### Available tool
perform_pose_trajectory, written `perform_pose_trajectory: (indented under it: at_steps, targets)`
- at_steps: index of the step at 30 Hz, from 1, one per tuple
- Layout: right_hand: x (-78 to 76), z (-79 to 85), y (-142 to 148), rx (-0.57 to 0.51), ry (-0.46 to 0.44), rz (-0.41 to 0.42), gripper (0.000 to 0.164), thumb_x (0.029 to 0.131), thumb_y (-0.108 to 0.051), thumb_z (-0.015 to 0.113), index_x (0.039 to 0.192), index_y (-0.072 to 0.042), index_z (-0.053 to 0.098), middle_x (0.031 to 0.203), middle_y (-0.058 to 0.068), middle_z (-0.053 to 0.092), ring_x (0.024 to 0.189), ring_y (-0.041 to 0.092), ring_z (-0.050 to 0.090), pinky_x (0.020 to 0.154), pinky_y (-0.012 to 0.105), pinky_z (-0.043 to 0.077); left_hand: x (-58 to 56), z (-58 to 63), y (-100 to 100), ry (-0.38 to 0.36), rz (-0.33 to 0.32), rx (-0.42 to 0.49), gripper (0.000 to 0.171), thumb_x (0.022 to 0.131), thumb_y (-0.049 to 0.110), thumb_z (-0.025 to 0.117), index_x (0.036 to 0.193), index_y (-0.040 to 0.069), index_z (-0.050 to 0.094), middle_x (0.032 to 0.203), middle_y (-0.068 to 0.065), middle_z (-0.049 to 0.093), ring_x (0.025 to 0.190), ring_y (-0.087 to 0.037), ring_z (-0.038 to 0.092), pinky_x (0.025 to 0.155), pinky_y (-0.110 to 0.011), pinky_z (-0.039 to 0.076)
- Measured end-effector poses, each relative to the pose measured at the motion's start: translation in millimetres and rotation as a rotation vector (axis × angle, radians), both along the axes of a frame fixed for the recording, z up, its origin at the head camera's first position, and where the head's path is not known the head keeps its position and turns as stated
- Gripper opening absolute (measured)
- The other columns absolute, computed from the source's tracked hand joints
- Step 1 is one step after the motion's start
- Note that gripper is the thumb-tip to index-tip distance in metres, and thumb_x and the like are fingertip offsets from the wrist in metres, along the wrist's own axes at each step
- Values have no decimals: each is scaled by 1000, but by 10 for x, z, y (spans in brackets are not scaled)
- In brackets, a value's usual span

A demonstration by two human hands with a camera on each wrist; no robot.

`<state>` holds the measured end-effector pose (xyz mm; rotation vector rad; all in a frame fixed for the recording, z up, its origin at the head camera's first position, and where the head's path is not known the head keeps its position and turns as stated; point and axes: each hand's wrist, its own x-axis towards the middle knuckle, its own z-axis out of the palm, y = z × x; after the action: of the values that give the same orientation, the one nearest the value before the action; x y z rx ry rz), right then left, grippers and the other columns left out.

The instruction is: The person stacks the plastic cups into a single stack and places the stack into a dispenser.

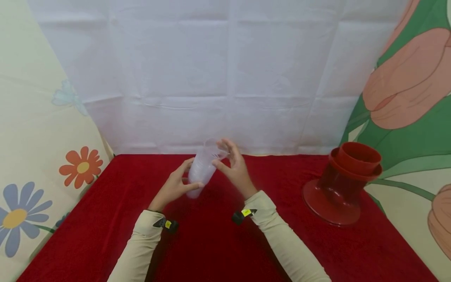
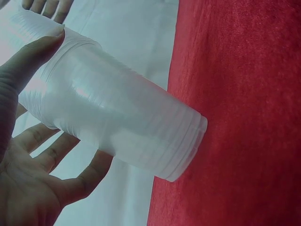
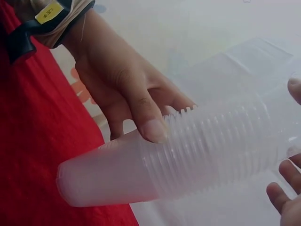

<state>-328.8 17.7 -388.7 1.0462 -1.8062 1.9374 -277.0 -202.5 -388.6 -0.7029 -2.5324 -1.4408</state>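
A stack of clear plastic cups (image 1: 201,169) is held at a tilt above the red cloth, its mouth end up and to the right. My left hand (image 1: 174,186) grips the stack around its lower middle, thumb on one side and fingers on the other. In the left wrist view, the closed base of the nested plastic cups (image 2: 136,113) points toward the cloth. At the rim end, my right hand (image 1: 235,166) has its thumb and fingers around the uppermost cup. Ridged, stacked rims show on the cups (image 3: 211,141) in the right wrist view.
A red plastic piece with a wide round base (image 1: 332,201) and a cup-like top stands at the right of the red-covered table (image 1: 197,243). A white cloth (image 1: 225,70) hangs behind, with flower-printed sheets (image 1: 38,117) at both sides.
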Motion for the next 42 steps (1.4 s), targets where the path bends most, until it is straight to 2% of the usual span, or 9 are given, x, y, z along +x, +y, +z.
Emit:
perform_pose_trajectory:
  at_steps: [3,6,9,18,24,26,32,36,42]
  targets:
    - [-4,-13,1,41,-12,2,76,93,-22,74,149,6,32,146,24,46,136,37,42,111,53,36,11,18,2,-2,0,0,80,84,7,80,151,3,35,140,-23,50,121,-41,54,92,-59,51]
    - [6,-19,4,78,-33,3,70,90,1,71,150,5,34,147,22,46,138,32,41,112,51,36,17,20,2,-6,1,0,80,84,7,79,151,2,35,141,-23,49,121,-41,53,93,-59,51]
    - [3,-31,5,101,-60,16,70,88,7,69,149,4,35,148,22,45,139,33,40,112,50,36,19,16,4,-5,-5,1,80,85,7,79,150,2,35,141,-23,49,121,-42,53,92,-59,51]
    - [-67,-114,21,192,-119,57,70,89,-1,72,149,0,38,150,18,44,138,31,40,111,51,38,6,24,6,3,-8,1,79,85,7,79,151,2,34,141,-23,49,121,-41,54,92,-59,52]
    - [-99,-184,43,233,-126,104,76,89,-29,78,151,-8,39,152,10,42,140,26,39,112,49,37,5,26,5,5,-2,-9,78,85,6,78,150,1,35,140,-24,50,120,-42,54,92,-59,51]
    - [-102,-199,46,244,-128,122,78,89,-32,78,152,-10,37,154,8,40,140,26,39,111,50,38,-44,-47,-18,5,4,-11,80,85,7,79,151,2,34,141,-24,49,121,-42,54,92,-59,52]
    - [-125,-247,31,222,-150,196,78,89,-3,74,154,-8,31,152,14,39,136,31,44,108,51,41,-228,-304,-100,20,21,-2,86,83,12,82,154,9,32,143,-20,49,121,-39,54,91,-59,52]
    - [-146,-295,-2,174,-169,217,82,85,10,72,154,-5,28,146,21,45,129,34,51,104,50,46,-250,-332,-112,36,15,11,84,83,16,83,152,13,36,142,-15,50,120,-35,55,90,-56,54]
    - [-160,-386,-50,145,-203,230,86,85,13,71,155,-6,26,147,22,45,129,35,52,101,51,48,-254,-338,-115,75,19,29,81,81,17,85,149,12,40,139,-12,50,119,-34,56,87,-53,56]
